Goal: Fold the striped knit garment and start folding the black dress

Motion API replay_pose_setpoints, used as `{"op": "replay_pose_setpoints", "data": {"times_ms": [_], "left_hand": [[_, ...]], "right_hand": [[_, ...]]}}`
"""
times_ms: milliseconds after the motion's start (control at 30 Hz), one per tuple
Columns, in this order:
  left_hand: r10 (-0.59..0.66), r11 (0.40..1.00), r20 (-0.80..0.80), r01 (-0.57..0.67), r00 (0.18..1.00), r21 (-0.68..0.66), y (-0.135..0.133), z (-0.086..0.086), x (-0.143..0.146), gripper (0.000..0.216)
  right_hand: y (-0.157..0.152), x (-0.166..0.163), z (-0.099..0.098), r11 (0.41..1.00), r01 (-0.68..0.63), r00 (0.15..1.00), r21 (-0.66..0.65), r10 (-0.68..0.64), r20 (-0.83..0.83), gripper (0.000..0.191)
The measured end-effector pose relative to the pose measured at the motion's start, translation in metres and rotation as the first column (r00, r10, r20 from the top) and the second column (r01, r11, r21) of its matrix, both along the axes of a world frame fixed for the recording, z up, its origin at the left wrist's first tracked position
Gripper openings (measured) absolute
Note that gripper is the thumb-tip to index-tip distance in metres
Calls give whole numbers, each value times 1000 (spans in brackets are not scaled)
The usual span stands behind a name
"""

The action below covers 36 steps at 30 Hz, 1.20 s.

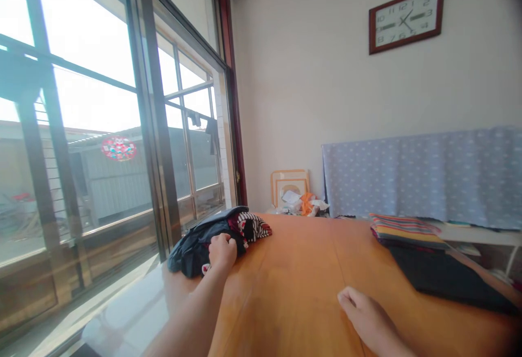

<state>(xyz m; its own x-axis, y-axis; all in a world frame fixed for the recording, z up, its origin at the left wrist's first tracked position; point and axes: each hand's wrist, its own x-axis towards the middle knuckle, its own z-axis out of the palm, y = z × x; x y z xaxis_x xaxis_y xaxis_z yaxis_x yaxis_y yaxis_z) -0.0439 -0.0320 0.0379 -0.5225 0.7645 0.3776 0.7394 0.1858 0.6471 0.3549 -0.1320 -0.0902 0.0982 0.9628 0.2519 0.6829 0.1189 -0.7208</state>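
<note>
Orange-brown wooden table [293, 292], head view, seen from its near end. Left hand [222, 252]: curled on a crumpled dark navy garment [196, 254], grip closed over the cloth, though whether it is clamped cannot be told. A black, red and white striped garment [253, 226] lies against that pile. Right hand [367, 313]: on bare wood, grip empty, fingers loosely together. Near the right table edge: a folded multicoloured striped cloth [403, 231] beside a flat black cloth [448, 281]. Open wood spans between the hands. The pile sits near the left edge, beside a tall metal-framed window [150, 129]; a grey-blue dotted cloth [424, 177] hangs along the far wall.
</note>
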Motion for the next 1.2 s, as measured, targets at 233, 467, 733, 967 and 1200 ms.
{"op": "replay_pose_setpoints", "data": {"times_ms": [233,467,733,967,1200], "left_hand": [[52,995,-58,-57,997,-87,34,13,-45,54],[93,986,-126,-109,988,-122,66,-10,-67,71],[117,968,-65,-129,991,-217,79,-20,-82,59],[67,972,-23,-71,997,-224,72,-19,-80,52],[56,990,-116,-70,992,-122,80,-28,-81,71]], "right_hand": [[-3,-7,15,995,99,991,10,-99,94,29],[-3,-9,20,987,156,981,22,-158,109,27],[-2,-9,21,989,147,985,10,-147,91,26],[-3,-10,22,990,141,987,5,-141,82,27],[-5,-11,26,990,144,987,-7,-143,78,28]]}}
